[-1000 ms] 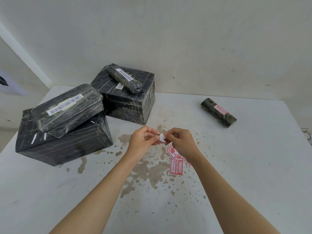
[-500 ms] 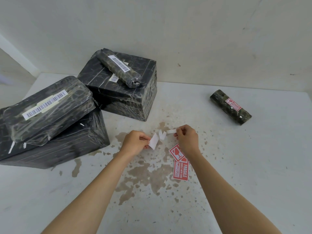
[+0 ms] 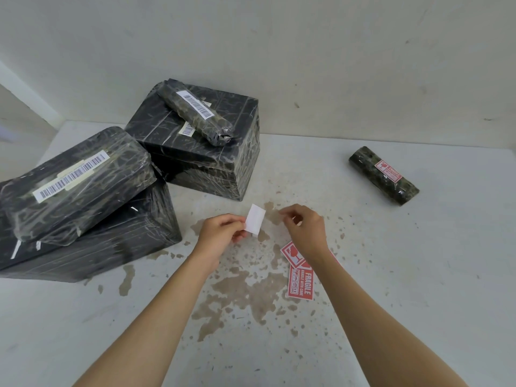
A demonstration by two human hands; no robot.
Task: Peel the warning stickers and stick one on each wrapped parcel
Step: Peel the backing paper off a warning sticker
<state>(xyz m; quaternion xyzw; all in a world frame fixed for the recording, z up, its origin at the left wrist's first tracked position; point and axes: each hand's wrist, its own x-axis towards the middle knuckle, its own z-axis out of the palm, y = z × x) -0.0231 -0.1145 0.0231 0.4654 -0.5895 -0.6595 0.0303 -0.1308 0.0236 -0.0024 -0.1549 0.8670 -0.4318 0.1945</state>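
Left hand (image 3: 220, 233) is pinching a white slip (image 3: 255, 219) upright above the table (image 3: 418, 289). Right hand (image 3: 305, 229) is hovering nearby, fingertips together; can't tell if it's holding anything.

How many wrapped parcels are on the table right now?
5: two large boxes at left, a flat parcel and a roll on top of them, one labelled roll far right. Others may be out of view.

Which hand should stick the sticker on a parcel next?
Probably the left hand: it pinches the white slip, seemingly the peeled sticker, nearest the unstickered stacked parcels. The right hand shows nothing held.
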